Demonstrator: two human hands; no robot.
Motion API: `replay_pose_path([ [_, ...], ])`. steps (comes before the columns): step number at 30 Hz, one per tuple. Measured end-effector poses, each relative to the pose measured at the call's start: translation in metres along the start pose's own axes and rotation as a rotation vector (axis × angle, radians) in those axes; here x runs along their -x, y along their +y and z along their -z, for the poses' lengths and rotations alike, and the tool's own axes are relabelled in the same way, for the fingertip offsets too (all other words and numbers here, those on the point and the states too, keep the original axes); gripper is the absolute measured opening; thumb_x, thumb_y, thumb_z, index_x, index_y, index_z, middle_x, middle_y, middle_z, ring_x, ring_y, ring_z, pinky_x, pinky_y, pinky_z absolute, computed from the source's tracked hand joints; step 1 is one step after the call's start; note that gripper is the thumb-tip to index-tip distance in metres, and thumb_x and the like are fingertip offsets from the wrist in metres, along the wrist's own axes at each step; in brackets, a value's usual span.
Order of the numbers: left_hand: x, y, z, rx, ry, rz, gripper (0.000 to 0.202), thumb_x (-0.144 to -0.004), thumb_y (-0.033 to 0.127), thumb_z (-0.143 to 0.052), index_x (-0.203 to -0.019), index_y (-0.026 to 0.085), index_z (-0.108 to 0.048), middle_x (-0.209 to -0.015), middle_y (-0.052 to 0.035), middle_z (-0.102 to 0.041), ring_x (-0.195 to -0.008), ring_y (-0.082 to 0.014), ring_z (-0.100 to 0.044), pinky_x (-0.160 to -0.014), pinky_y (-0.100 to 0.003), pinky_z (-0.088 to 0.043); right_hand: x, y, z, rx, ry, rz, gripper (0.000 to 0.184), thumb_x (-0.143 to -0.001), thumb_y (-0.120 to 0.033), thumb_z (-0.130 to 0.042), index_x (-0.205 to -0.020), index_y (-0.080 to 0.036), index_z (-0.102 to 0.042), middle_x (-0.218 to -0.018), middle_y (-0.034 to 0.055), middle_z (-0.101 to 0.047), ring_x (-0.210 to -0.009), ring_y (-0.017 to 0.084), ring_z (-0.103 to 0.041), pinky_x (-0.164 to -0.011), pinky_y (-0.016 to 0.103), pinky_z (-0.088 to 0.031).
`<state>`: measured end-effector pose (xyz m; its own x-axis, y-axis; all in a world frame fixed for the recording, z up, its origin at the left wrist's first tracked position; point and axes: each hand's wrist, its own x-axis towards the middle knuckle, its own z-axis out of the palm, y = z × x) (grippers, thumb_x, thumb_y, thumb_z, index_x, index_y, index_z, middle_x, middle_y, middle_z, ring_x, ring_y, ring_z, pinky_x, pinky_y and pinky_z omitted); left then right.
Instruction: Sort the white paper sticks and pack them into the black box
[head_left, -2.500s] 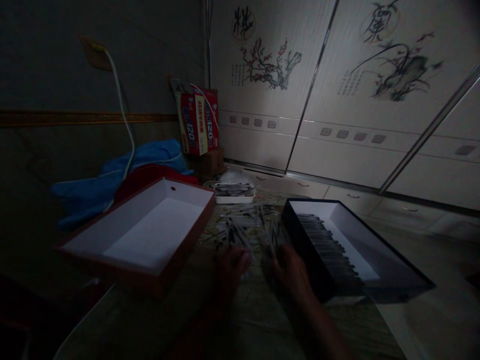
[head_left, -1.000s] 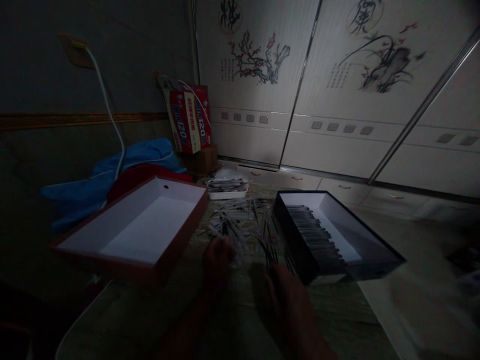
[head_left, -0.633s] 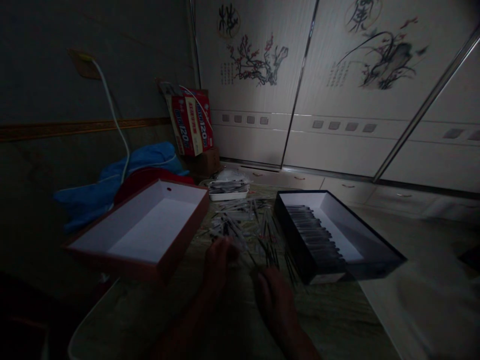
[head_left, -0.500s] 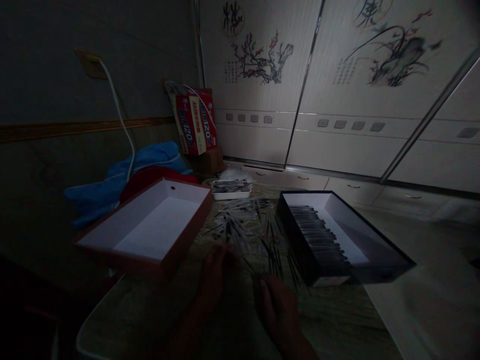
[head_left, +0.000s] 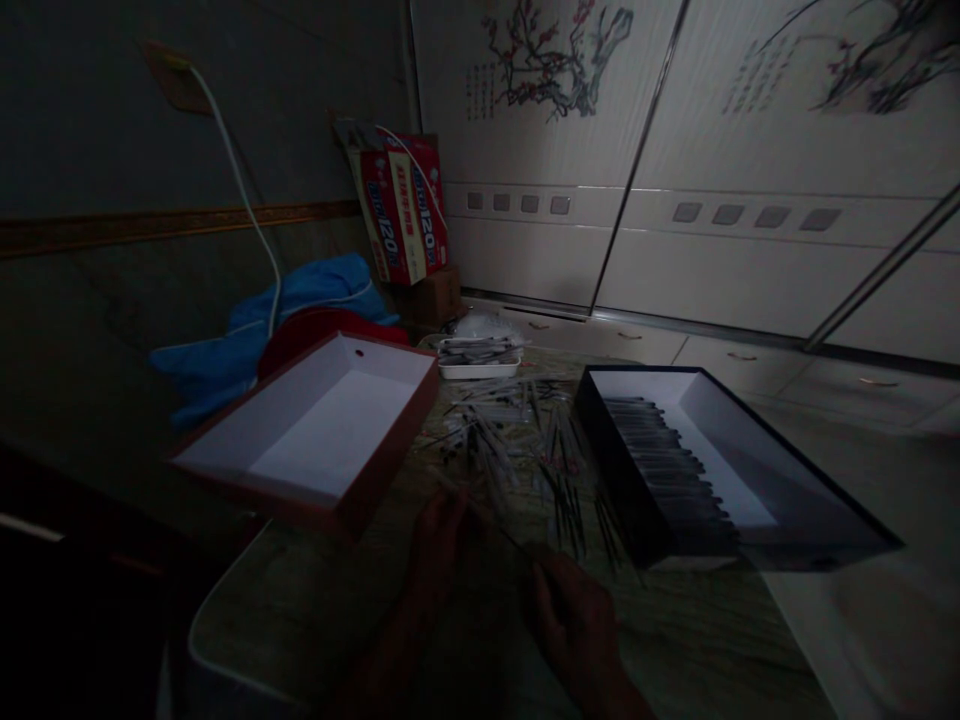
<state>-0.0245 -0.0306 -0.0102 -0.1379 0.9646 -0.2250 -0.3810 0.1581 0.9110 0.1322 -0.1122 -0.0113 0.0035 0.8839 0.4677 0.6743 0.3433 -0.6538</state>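
White cord [head_left: 240, 170]: looping down from a wall plate toward the cloth.
Blue cloth [head_left: 262, 335]: crumpled in a heap behind the box, a dark red rounded shape just beside it.
Red-and-white carton [head_left: 397, 200]: leaning at the wall on a small brown box; large "120" legible, the smaller print too dim to read.
Red-rimmed box [head_left: 330, 425]: open side up, only white lining showing.
Left hand [head_left: 439, 565]: fingers [head_left: 450, 515] curled at the near edge of the heap, apparently pinching one thin stick; too dark to be sure.
Loose sticks [head_left: 502, 450]: slim, clear with dark ends, scattered on the patterned mat between both boxes; by the look of it, the larger share still unsorted.
White tray [head_left: 476, 372]: at the far edge of the heap, a small bundle of sticks lying in it.
Right hand [head_left: 574, 620]: fingers [head_left: 544, 585] loosely bent, nearest the stick's far end; grip impossible to tell.
Black box [head_left: 615, 470]: neat rows of sticks [head_left: 667, 460] along its left side, white floor showing alongside, so partly filled at most.
Sliding doors [head_left: 750, 150]: painted with blossom branches, small characters unreadable.
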Motion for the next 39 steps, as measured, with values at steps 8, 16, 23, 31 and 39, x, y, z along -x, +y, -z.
replay_pose_path([
  [8,0.011,0.018,-0.003,-0.138,0.026,0.035,0.03,-0.058,0.042,-0.071,-0.07,0.015,-0.064,-0.062,-0.0002,-0.067,-0.059,-0.0155,-0.061,-0.057,-0.024,-0.047,-0.002,-0.003,0.007,0.002,-0.114,-0.096,0.026,-0.088,-0.024,-0.04,-0.108,-0.018,-0.055,-0.084,0.0064,-0.068,-0.07,0.016,-0.066,-0.062,0.023,-0.05],
  [16,0.04,0.016,-0.021,-0.153,-0.079,0.223,0.026,-0.061,0.033,-0.071,-0.079,0.016,-0.068,-0.084,-0.0066,-0.071,-0.084,-0.0237,-0.064,-0.075,-0.031,-0.048,-0.016,-0.014,-0.003,-0.046,-0.008,-0.309,0.037,-0.087,-0.043,-0.041,-0.114,-0.019,-0.05,-0.085,0.0074,-0.067,-0.071,0.02,-0.065,-0.054,0.025,-0.049],
  [23,0.045,0.0,-0.006,0.262,-0.004,0.399,0.024,-0.06,0.007,-0.072,-0.08,0.019,-0.071,-0.098,-0.0046,-0.07,-0.1,-0.02,-0.06,-0.082,-0.022,-0.047,-0.048,-0.01,0.002,-0.244,0.144,-0.295,0.034,-0.091,-0.041,-0.03,-0.102,-0.02,-0.054,-0.09,0.0053,-0.063,-0.082,0.017,-0.06,-0.069,0.026,-0.048],
  [31,0.011,0.03,0.004,0.683,-0.018,0.616,0.018,-0.081,0.013,-0.053,-0.07,0.015,-0.067,-0.064,-0.0011,-0.069,-0.061,-0.0108,-0.066,-0.063,-0.021,-0.053,-0.1,0.024,-0.014,0.052,-0.069,-0.052,0.019,-0.083,-0.022,-0.045,-0.09,-0.017,-0.061,-0.086,0.0064,-0.062,-0.083,0.018,-0.057,-0.074,0.027,-0.043],
  [39,0.01,0.011,0.01,0.71,-0.002,0.464,0.014,-0.08,0.012,-0.053,-0.076,0.014,-0.066,-0.065,-0.0039,-0.067,-0.062,-0.0137,-0.065,-0.066,-0.025,-0.054,-0.151,0.007,-0.077,0.395,-0.387,-0.058,0.021,-0.079,-0.016,-0.045,-0.083,-0.019,-0.066,-0.085,0.0079,-0.062,-0.079,0.018,-0.056,-0.064,0.024,-0.038],
])
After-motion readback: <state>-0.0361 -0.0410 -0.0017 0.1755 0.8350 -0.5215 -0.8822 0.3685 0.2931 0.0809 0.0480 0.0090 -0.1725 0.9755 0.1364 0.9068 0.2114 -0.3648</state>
